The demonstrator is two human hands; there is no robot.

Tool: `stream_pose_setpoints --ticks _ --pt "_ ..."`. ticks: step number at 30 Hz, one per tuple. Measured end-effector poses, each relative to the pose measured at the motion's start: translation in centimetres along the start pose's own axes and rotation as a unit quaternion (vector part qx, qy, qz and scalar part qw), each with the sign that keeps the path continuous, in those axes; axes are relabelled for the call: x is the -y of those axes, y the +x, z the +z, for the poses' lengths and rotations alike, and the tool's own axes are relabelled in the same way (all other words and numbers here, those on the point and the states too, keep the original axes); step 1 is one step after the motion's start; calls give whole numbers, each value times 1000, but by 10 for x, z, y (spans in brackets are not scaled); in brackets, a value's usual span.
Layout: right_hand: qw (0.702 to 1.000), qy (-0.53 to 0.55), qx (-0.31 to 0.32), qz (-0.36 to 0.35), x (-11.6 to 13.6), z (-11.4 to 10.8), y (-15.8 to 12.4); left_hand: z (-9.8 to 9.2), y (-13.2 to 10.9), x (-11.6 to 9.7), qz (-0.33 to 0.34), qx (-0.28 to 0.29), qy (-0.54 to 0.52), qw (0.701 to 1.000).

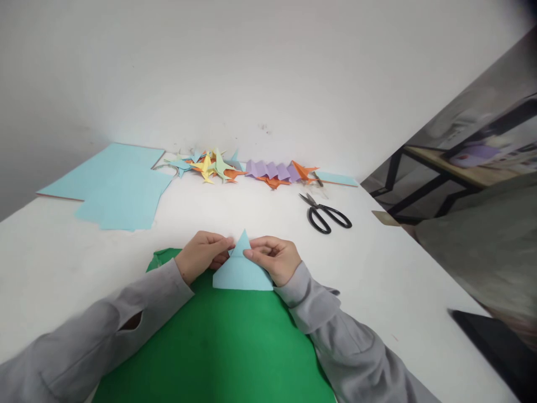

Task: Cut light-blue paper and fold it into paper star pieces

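A light blue paper [243,275], folded to a point at its top and with a straight lower edge, is held up over a green surface [218,341]. My right hand [277,258] pinches its right side, with the thumb on the front just below the peak. On the other side, my left hand [205,253] has thumb and fingers pressed together at the paper's left edge, near a small folded flap. The fingertips behind the paper are hidden.
Black-handled scissors [323,215] lie open on the white table [403,291]. Light blue sheets [121,184] are at the back left. Folded paper figures [213,167] and a pleated purple strip [271,169] line the wall. A dark flat object [495,341] sits at the right edge.
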State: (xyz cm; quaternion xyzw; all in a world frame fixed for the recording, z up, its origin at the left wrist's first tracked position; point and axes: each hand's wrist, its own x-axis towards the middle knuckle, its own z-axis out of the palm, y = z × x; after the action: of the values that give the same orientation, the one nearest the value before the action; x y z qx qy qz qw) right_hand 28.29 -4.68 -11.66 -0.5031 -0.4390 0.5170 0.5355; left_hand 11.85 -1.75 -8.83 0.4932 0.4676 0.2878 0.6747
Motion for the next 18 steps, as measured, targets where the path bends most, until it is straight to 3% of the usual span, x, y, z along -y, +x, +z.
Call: stream_pose_setpoints --ticks 3,6,9,12,18 --pt "1000 -6 1 2 0 0 -1 -1 0 0 -4 28 -1 1000" --pt "1000 1 0 2 -3 -1 1 -3 0 0 45 59 95 993" --pt "1000 2 8 5 -7 -1 4 -4 -2 0 103 60 185 975" --pt "1000 -15 24 5 -7 0 4 -2 -3 -1 124 51 207 969" --pt "980 -172 93 -44 6 3 -3 -1 -5 0 139 53 223 963"
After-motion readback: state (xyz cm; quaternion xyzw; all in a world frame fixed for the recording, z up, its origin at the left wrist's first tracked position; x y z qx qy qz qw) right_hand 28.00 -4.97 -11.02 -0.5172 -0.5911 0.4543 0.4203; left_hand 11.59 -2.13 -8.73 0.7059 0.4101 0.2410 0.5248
